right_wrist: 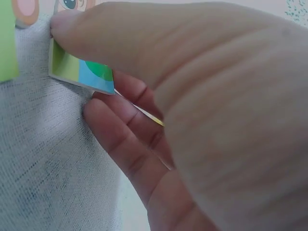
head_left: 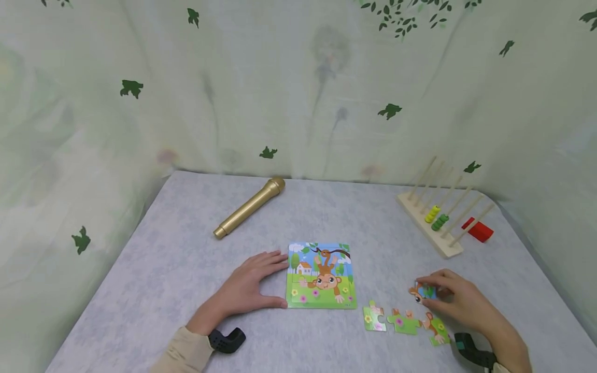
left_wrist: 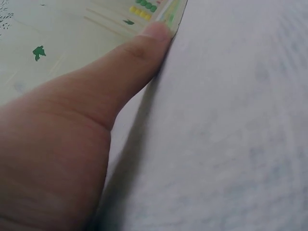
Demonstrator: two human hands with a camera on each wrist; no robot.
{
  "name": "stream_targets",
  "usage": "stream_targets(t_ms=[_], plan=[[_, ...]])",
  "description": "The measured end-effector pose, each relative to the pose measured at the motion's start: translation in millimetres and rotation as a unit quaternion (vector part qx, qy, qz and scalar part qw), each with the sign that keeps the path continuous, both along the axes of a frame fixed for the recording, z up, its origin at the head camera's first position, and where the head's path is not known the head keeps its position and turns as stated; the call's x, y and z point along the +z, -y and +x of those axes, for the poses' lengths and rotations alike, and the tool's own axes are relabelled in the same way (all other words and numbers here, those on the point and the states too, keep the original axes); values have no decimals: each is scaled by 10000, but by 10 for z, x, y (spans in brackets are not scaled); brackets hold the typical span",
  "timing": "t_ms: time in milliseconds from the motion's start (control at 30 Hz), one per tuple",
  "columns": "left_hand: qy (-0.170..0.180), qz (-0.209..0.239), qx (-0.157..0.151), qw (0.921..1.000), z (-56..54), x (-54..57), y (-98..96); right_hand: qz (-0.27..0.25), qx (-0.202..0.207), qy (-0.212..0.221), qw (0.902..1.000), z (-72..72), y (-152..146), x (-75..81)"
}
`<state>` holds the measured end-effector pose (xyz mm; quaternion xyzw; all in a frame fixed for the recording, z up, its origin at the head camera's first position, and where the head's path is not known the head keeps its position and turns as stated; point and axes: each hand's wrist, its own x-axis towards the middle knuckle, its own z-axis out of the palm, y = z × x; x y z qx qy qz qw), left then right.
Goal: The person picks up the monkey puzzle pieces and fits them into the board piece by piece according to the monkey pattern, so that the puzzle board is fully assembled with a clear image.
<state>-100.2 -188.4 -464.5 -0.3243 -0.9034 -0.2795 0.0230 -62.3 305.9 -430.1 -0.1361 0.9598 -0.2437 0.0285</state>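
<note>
A square monkey-picture puzzle board [head_left: 322, 277] lies flat on the table. My left hand [head_left: 252, 284] rests beside it, thumb and fingertips touching its left edge with the fingers fairly straight. To the right, my right hand [head_left: 468, 303] pinches a puzzle piece [right_wrist: 67, 62] between thumb and fingers; part of a monkey's face and some blue and green show on it. Just below and left of that hand lie a green piece with a yellow flower [head_left: 373, 322], a wider green piece [head_left: 404, 324] and a piece with a monkey's arm [head_left: 438, 327].
A gold toy microphone [head_left: 249, 207] lies behind the board to the left. At the back right stands a wooden peg abacus [head_left: 431, 228] with yellow and green beads, and a red block [head_left: 480, 230] is beside it. A leaf-patterned curtain [head_left: 298, 103] hangs behind the table.
</note>
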Motion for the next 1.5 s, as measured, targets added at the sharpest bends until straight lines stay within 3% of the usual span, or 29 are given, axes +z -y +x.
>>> stream_targets(t_ms=[267,467,733,1033,1300,1500], plan=[[-74,-24,29,10000,27,-19,10,43,-217,831,9963,56,-1,80],[-117,-50,19,9999,55,14,37,-58,98,595,9982,101,-12,119],[-56,-27,18,10000,60,44,46,350,195,692,9968,58,-20,154],[-12,-23,-5,10000,60,71,3,403,-114,1346,9900,-43,40,231],[-115,-32,-50,9999,30,46,-9,329,333,1126,9925,-115,51,228],[-8,-44,7,10000,32,22,-12,427,670,872,9930,-243,136,316]])
